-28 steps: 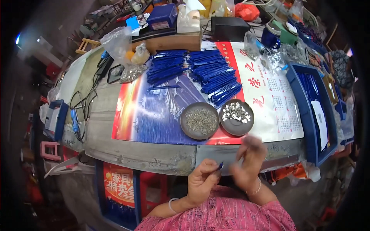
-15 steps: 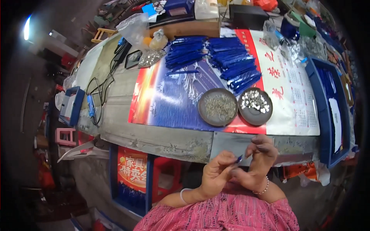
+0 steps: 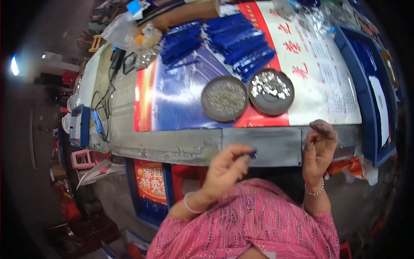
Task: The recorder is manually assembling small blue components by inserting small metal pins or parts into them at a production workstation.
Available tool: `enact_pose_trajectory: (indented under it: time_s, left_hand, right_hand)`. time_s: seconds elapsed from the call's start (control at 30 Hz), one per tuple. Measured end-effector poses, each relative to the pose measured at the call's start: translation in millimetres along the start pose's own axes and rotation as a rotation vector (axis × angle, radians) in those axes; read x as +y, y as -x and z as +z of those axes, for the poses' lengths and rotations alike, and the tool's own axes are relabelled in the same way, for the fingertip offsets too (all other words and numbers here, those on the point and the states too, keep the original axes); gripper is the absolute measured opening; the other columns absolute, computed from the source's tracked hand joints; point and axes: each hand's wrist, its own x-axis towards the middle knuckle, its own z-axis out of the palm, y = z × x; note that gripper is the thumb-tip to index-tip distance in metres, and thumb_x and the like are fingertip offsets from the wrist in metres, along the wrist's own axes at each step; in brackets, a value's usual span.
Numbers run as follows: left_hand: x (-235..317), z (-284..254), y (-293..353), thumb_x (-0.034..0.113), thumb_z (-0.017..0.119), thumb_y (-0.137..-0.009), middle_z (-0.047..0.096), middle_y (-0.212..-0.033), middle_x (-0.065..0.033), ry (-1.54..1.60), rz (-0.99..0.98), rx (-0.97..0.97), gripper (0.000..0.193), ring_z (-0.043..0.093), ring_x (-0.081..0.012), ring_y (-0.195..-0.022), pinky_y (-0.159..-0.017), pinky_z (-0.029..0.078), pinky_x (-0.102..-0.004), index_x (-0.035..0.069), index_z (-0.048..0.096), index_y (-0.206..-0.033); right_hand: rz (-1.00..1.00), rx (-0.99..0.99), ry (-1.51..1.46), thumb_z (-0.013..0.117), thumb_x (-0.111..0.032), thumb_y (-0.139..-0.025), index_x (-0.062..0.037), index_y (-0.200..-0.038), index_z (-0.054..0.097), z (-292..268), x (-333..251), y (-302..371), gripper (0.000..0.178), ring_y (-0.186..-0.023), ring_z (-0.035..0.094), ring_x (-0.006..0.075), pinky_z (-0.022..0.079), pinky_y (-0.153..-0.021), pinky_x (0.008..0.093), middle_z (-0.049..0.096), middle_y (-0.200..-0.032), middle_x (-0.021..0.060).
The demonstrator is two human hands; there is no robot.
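Observation:
My left hand (image 3: 226,169) is in front of the table edge, its thumb and forefinger pinched on a small dark blue piece (image 3: 254,153). The rest of that piece is hidden by the fingers. To its right, my right hand (image 3: 320,149) is raised near the same edge, fingers loosely curled and thumb apart, with nothing visible between them. Beyond the hands stand two round dark dishes. The left dish (image 3: 206,108) holds many tiny metal pieces (image 3: 226,98); the right dish (image 3: 276,110) holds shiny silver pieces (image 3: 271,86).
Piles of blue strips (image 3: 239,41) lie on a printed poster (image 3: 172,114) across the table. Blue trays stand at the right (image 3: 345,56) and below the table (image 3: 133,190). Plastic bags (image 3: 120,31), a cable (image 3: 105,103) and a blue-handled tool (image 3: 97,123) are to the left.
My hands have moved apart: the left went left with the blue piece, the right went right and up. The view has shifted, so the table things sit higher and further left.

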Motion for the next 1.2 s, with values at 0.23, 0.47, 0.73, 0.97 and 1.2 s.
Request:
enact_pose_trajectory:
  time_s: [0.23, 0.47, 0.73, 0.97, 1.2]
  left_hand:
    - [26.9, -17.9, -35.8, -0.003, 0.056, -0.084, 0.057, -0.087, -0.0023, -0.574, 0.048, -0.068, 0.02, 0.053, -0.0078, -0.078, -0.067, 0.04, -0.0191, -0.002, 0.061, -0.104]
    - [6.2, 20.7, -81.1, -0.004, 0.061, -0.078, 0.058, -0.084, -0.0111, -0.969, 0.385, -0.359, 0.018, 0.058, -0.0215, -0.073, -0.065, 0.044, -0.0278, 0.001, 0.064, -0.095]
    - [-0.7, 31.7, -108.2, 0.002, 0.057, -0.07, 0.051, -0.085, -0.0108, -1.239, 0.575, -0.576, 0.023, 0.056, -0.0286, -0.073, -0.061, 0.046, -0.0387, 0.005, 0.059, -0.093]
    - [16.6, -3.4, -87.8, -0.001, 0.056, -0.068, 0.05, -0.084, -0.0105, -1.404, 0.437, -0.589, 0.032, 0.057, -0.0284, -0.071, -0.057, 0.046, -0.0388, 0.005, 0.059, -0.099]
    - [7.1, 29.3, -89.9, -0.004, 0.052, -0.071, 0.051, -0.082, -0.0109, -1.354, 0.443, -0.428, 0.031, 0.057, -0.0302, -0.07, -0.056, 0.046, -0.0398, 0.007, 0.06, -0.098]
  right_hand:
    - [0.032, 0.043, 0.064, 0.055, -0.008, -0.089, -0.0005, -0.111, 0.043, -29.5, 19.4, 13.6, 0.026, -0.081, 0.045, 0.0126, 0.039, -0.072, 0.0245, 0.046, -0.108, 0.011]
    - [-0.016, 0.05, -0.006, 0.051, -0.008, -0.091, 0.0023, -0.101, 0.047, -30.9, 23.4, 16.9, 0.015, -0.085, 0.047, 0.0137, 0.04, -0.073, 0.0231, 0.05, -0.101, 0.0137]
    - [-0.002, 0.07, 0.023, 0.051, -0.008, -0.091, 0.003, -0.096, 0.05, -30.1, 22.4, 17.6, 0.013, -0.078, 0.048, 0.0131, 0.042, -0.069, 0.0233, 0.053, -0.097, 0.0142]
    - [0.015, 0.071, 0.082, 0.054, -0.009, -0.09, 0.0027, -0.094, 0.052, -32.6, 20.1, 14.7, 0.013, -0.073, 0.049, 0.0133, 0.042, -0.064, 0.0237, 0.055, -0.093, 0.0141]
    - [-0.123, 0.015, 0.22, 0.058, -0.005, -0.084, 0.0014, -0.09, 0.054, -31.7, 18.0, 5.6, 0.01, -0.069, 0.054, 0.019, 0.044, -0.059, 0.0265, 0.056, -0.086, 0.0141]
